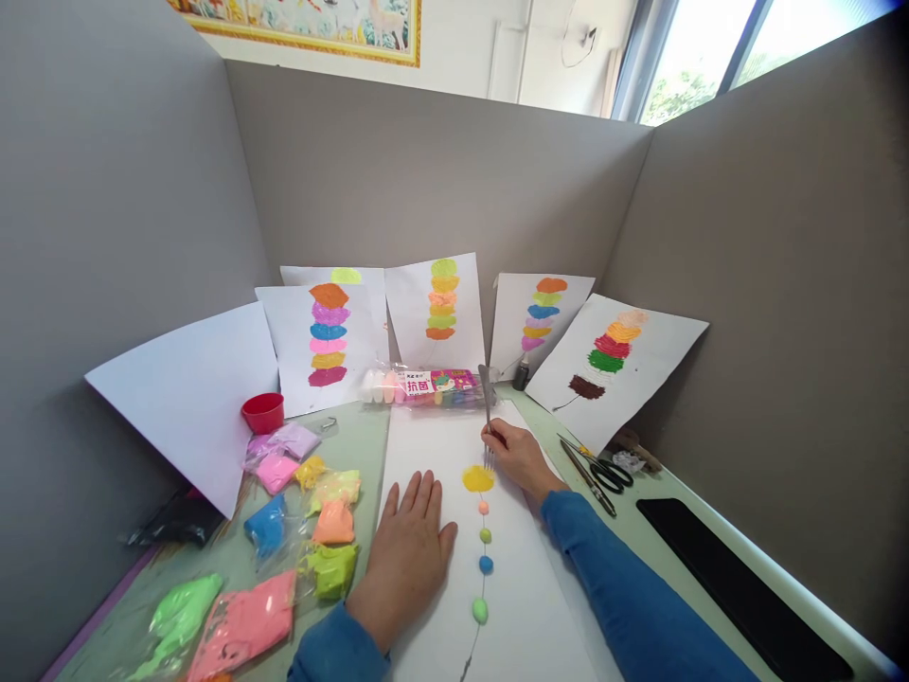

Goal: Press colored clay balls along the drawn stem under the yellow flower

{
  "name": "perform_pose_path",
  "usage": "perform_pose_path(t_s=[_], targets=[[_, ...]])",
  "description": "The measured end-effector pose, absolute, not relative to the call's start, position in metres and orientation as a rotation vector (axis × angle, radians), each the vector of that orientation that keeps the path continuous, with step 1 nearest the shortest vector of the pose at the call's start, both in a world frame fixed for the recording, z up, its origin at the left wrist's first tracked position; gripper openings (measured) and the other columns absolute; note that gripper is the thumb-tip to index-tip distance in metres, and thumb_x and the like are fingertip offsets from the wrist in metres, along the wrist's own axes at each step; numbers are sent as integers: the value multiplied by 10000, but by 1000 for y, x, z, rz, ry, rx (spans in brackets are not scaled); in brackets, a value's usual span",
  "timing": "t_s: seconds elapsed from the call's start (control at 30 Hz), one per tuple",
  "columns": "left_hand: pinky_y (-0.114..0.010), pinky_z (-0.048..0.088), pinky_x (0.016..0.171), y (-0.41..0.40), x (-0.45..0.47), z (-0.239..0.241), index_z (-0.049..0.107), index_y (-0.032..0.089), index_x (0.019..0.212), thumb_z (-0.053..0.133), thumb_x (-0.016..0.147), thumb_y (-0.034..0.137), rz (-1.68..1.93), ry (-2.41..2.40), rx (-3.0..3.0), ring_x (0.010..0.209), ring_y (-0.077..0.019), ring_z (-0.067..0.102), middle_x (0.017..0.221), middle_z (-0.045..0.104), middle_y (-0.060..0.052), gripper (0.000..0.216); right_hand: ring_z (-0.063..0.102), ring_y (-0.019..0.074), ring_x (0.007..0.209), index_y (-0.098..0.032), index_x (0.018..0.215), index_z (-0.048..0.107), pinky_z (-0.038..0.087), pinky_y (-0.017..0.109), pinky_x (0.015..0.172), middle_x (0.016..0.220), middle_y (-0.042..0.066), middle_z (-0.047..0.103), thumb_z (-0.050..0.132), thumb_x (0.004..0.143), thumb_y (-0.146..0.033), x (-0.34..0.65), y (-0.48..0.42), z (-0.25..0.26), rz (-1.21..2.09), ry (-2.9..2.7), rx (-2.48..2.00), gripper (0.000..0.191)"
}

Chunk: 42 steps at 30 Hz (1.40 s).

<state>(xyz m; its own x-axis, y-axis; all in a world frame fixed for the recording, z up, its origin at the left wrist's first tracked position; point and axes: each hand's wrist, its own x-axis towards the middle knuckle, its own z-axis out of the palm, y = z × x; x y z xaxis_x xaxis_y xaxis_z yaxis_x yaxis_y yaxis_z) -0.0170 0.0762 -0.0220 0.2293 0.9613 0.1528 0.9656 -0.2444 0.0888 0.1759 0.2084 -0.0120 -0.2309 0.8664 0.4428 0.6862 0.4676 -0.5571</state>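
Observation:
My right hand [517, 457] grips a metal fork [487, 403] with its handle upward. The tines point down onto a flattened yellow clay disc [477, 478] on a long white sheet [426, 440]. Below the disc, along a thin drawn line, sit small clay balls: an orange one [484, 508], a yellow-green one [486, 536], a blue one [486, 565] and a light green one [480, 611]. Flat on the sheet, left of these, lies my left hand [408, 545] with its fingers stretched out, holding nothing.
Bags of coloured clay, including a pink one [245, 625] and a blue one [266, 526], lie left, near a red cup [263, 413]. Finished clay pictures [444, 303] lean behind a clay package [433, 386]. Right are scissors [611, 474], a pen [588, 476] and a black slab [739, 587].

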Motion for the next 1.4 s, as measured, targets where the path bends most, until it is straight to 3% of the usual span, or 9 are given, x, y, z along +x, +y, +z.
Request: perform_pose_path(t_s=[0.43,0.63,1.23,1.4], targets=[[-485,209,1123,76,-15,-18,359,97,1390,239,936,368,-234,-1925,-2446,1376,-244,232,1467,297,-107,542,514,146,659,-191,829,573,257,236,570,720,23,623,440,837,-221,170,219,-17,282,-2093,-1544,137],[-493,217,1120,76,-15,-20,370,102,1385,249,935,371,-252,-1905,-2437,1373,-248,239,1464,300,-108,539,505,145,657,-176,754,599,235,243,557,735,41,634,485,796,-197,169,231,-10,338,-2224,-1626,124],[-490,214,1122,78,-15,-19,368,103,1386,254,932,379,-237,-1911,-2437,1374,-247,238,1465,300,-104,543,559,172,784,-176,926,617,257,252,609,886,77,674,418,880,-236,153,222,-11,261,-2208,-1697,212],[-493,223,1118,79,-17,-21,374,102,1383,260,931,378,-246,-1906,-2432,1371,-249,248,1462,308,-102,541,566,171,783,-181,867,623,254,247,592,870,67,679,453,851,-224,155,222,-12,267,-2209,-1686,176]])
